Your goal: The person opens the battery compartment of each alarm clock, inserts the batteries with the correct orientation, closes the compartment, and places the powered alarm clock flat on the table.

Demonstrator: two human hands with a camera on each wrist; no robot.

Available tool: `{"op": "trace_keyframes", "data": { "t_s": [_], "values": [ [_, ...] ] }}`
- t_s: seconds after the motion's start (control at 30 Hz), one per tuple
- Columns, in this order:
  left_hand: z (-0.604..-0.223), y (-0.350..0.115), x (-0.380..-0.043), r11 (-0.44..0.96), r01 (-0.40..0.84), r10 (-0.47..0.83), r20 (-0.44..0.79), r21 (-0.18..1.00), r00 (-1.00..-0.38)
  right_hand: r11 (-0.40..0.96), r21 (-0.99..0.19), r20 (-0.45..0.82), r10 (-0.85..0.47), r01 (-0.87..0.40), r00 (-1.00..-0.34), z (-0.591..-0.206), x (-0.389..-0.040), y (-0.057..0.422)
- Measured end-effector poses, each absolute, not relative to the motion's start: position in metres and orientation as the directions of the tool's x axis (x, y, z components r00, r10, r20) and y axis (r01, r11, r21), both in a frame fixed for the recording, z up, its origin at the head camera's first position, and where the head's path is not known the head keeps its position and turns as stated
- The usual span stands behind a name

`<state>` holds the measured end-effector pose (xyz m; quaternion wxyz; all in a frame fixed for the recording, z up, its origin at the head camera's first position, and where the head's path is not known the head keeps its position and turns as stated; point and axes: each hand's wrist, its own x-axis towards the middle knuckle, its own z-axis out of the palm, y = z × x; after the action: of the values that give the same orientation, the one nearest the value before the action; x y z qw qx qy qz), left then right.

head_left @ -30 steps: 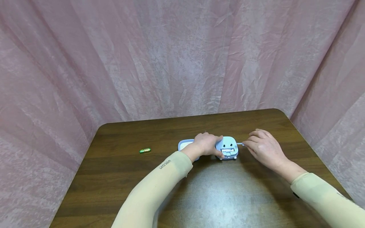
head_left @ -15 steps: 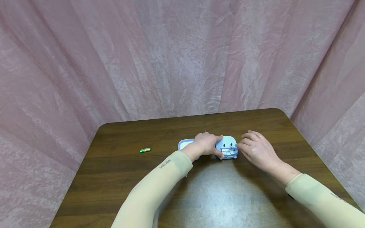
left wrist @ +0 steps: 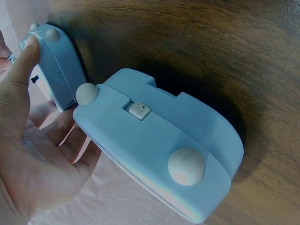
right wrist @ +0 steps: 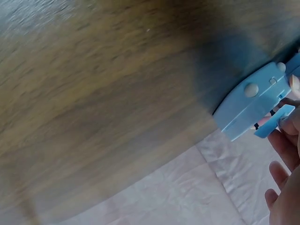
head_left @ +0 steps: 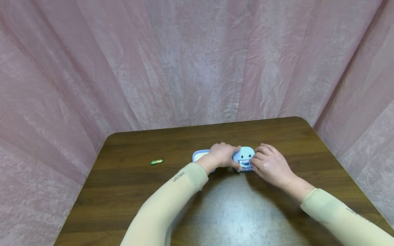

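Observation:
A light blue rounded device [head_left: 244, 152] with small round white feet lies with its battery compartment facing up. My left hand [head_left: 222, 156] grips its left side, thumb on the near edge. Between thumb and fingers of my right hand [head_left: 272, 166] is a small flat light blue battery cover [right wrist: 275, 123], held over the device at the compartment's right side. What lies inside the compartment is too small to tell. A second light blue device [left wrist: 159, 133] with white ball feet and a small white switch lies left of the first, partly hidden under my left wrist in the head view.
A green battery [head_left: 157, 162] lies on the brown wooden table [head_left: 129, 191], left of both devices. Pink curtains [head_left: 197, 68] hang behind the table's far edge and along the sides.
My right hand has moved left with the battery cover, from beside the device to its compartment. The left hand and both devices have stayed in place.

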<state>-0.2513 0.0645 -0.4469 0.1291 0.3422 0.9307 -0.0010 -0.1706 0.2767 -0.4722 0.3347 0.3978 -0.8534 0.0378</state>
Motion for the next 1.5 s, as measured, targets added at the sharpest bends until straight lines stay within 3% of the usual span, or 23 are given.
{"op": "trace_keyframes", "data": {
  "t_s": [0.67,1.5],
  "values": [
    [-0.448,0.064,-0.251,0.770,0.631,0.633,-0.242,0.095,-0.735,0.746,0.160,0.648,-0.573,-0.647,-0.501,-0.478,-0.170,0.261],
    [-0.447,0.065,-0.252,0.773,0.627,0.628,-0.255,0.096,-0.735,0.743,0.201,0.613,-0.604,-0.639,-0.510,-0.483,-0.173,0.258]
  ]
}}
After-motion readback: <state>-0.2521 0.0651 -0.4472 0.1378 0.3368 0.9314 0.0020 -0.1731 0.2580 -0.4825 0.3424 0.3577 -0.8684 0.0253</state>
